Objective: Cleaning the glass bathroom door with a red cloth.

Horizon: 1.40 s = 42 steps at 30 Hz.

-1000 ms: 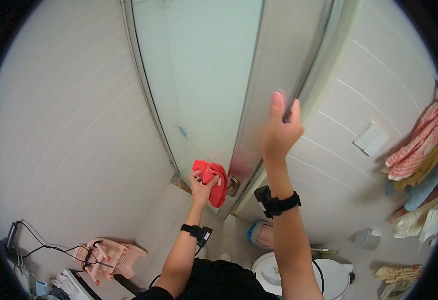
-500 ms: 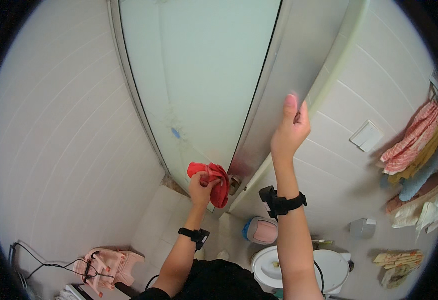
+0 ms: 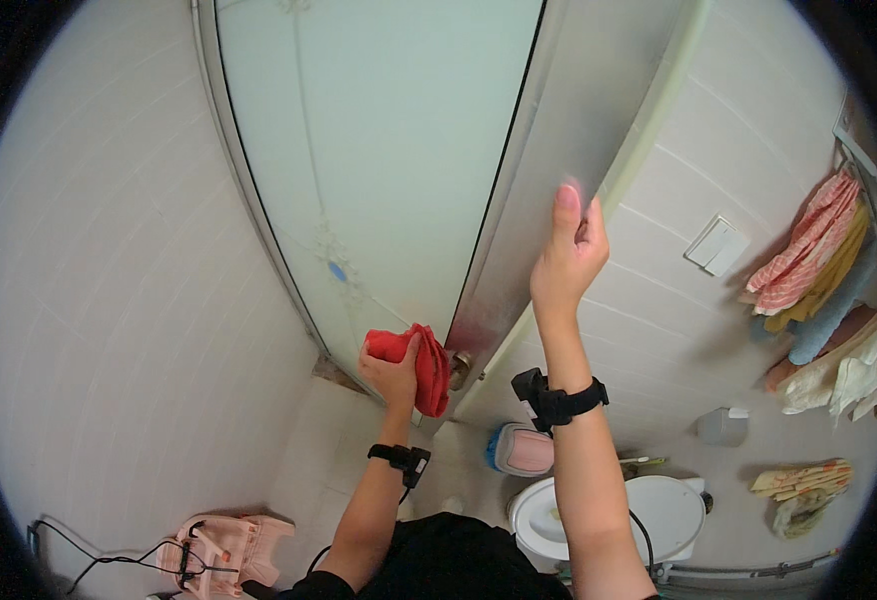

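My left hand is closed around a folded red cloth, its thumb lying up along the folds. The cloth is low by a frosted glass door, just left of a metal knob. Higher up, my right hand is at the pale edge of the door's wide metal frame. Its thumb lies on the metal side, with the fingers curled on the other side of that edge. A blue oval mark shows on the glass. Black bands circle both wrists.
Pink, mustard and blue towels hang at the right beyond a wall switch. Below are a small bin with a pink lid and a white toilet. A pink plastic stool stands lower left, with a black cable across it.
My left hand has shifted its hold on the red cloth, and the thumb now points up. My right hand keeps its place at the door's edge. The whole view has shifted slightly.
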Tool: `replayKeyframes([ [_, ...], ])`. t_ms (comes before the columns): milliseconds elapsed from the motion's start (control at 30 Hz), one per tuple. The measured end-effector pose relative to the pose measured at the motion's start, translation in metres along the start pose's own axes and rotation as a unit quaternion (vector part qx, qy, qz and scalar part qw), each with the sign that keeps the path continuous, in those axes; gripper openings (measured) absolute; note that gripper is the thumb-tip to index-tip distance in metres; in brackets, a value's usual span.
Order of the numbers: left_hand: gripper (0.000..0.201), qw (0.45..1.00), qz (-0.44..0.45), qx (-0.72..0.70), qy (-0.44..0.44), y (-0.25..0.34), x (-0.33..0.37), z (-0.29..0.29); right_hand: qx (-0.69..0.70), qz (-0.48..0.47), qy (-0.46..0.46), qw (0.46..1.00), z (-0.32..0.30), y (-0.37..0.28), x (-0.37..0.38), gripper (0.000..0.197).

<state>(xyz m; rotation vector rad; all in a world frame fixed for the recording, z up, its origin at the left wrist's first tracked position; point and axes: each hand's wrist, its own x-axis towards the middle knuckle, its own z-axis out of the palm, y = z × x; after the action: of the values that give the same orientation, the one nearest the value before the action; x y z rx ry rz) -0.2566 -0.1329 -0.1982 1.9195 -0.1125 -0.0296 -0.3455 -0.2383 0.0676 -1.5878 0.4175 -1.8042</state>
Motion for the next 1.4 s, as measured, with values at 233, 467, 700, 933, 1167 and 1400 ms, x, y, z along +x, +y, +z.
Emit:
replayKeyframes([
  [233,0.088,0.941,-0.102,-0.277,-0.168,-0.015,-0.001,0.016,-0.050,0.020,0.014,0.998,-0.001,0.001,-0.005,0.044],
  [467,0.073,0.903,-0.103,-0.372,-0.188,-0.025,-0.021,0.024,-0.033,0.006,0.030,0.999,0.002,0.003,-0.001,0.042],
  [700,0.067,0.982,-0.113,-0.111,-0.107,-0.011,0.000,0.032,0.006,0.000,0.018,1.000,0.009,-0.004,-0.004,0.041],
  [933,0.044,0.985,-0.132,0.056,-0.094,0.008,-0.004,0.034,-0.048,-0.001,0.044,0.998,0.002,0.005,0.002,0.044],
  [1167,0.046,0.982,-0.129,0.028,-0.137,-0.013,0.020,0.035,0.002,0.004,0.042,0.999,0.003,0.008,0.005,0.042],
  [1400,0.038,0.952,-0.114,-0.236,-0.157,-0.117,0.104,0.021,-0.056,-0.016,0.039,0.998,0.011,0.000,0.000,0.046],
])
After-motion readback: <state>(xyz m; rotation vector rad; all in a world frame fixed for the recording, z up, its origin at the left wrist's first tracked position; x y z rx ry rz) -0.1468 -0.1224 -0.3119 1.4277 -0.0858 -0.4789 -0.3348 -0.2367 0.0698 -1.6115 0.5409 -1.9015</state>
